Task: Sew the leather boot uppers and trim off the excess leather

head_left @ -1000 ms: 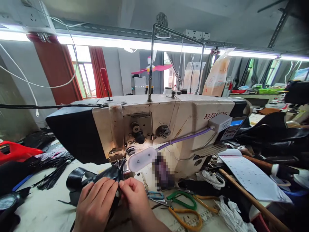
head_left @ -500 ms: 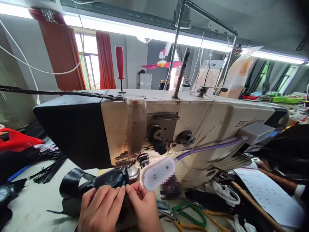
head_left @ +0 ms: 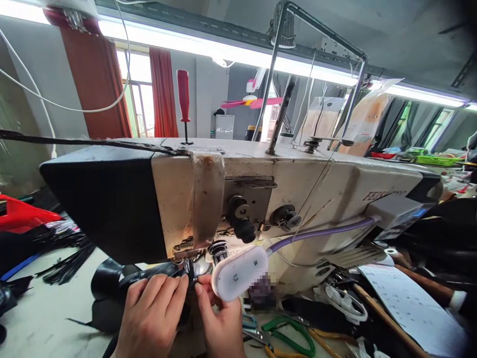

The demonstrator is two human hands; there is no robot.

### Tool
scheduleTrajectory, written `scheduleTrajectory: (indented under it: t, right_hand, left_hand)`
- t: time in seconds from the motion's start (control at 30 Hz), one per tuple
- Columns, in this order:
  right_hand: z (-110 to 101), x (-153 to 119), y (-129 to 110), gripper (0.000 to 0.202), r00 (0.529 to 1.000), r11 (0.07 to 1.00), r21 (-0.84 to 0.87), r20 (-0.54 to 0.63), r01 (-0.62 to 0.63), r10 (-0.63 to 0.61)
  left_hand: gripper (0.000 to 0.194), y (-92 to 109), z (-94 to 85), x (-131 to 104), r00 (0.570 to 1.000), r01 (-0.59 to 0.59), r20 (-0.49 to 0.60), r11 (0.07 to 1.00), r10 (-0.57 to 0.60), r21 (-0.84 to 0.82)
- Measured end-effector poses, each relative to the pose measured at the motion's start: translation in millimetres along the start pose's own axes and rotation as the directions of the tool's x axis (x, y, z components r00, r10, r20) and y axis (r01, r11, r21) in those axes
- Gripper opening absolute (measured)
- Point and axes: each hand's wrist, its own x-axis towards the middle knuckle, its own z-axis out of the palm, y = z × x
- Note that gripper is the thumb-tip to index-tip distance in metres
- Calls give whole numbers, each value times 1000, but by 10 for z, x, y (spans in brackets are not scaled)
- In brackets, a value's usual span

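Note:
A beige sewing machine (head_left: 246, 194) with a black end cover spans the view. Black leather-like material (head_left: 108, 283) lies under its needle area, curling up at the left. My left hand (head_left: 154, 313) presses on this material, fingers together, just left of the presser foot. Close to its right, my right hand (head_left: 219, 313) pinches the edge of the same material between thumb and forefinger. A white oval lamp (head_left: 241, 273) on a purple flexible neck (head_left: 320, 229) hangs over the right fingertips and partly hides them.
Green-handled scissors (head_left: 294, 333) and other tools lie right of my right hand. Farther right are a wooden stick (head_left: 387, 318), a white paper sheet (head_left: 406, 303) and another person's forearm (head_left: 428, 281). Black strips (head_left: 67, 261) lie at the left. A red screwdriver (head_left: 183, 97) stands on the machine.
The view has shifted slightly. My left hand has turned a little and its fingertips are farther from my right thumb, leaving a small gap between the hands.

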Motion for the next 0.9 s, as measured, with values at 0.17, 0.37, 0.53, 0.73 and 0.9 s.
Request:
scheduleTrajectory:
  t: [0.17, 0.37, 0.53, 0.73, 0.9]
  right_hand:
    - [-245, 230, -209, 26, 787, 721, -325, 152, 611, -598]
    - [-231, 392, -252, 24, 792, 734, -300, 199, 609, -577]
    - [-220, 436, -235, 24, 845, 828, -196, 231, 526, -482]
    - [-179, 514, -116, 24, 832, 848, -125, 310, 515, -459]
    - [-128, 520, 8, 19, 841, 864, -151, 357, 481, -406]
  left_hand:
    - [26, 8, 9, 7, 999, -3, -39, 1000, 2, -19]
    - [25, 38, 8, 60, 999, 34, 2, 999, -34, 7]
    - [24, 102, -34, 146, 998, 46, 33, 998, -47, 38]
    - [27, 130, -22, 189, 994, 5, 106, 993, -17, 118]
    - [31, 80, -1, 159, 995, -10, 101, 993, -1, 114]
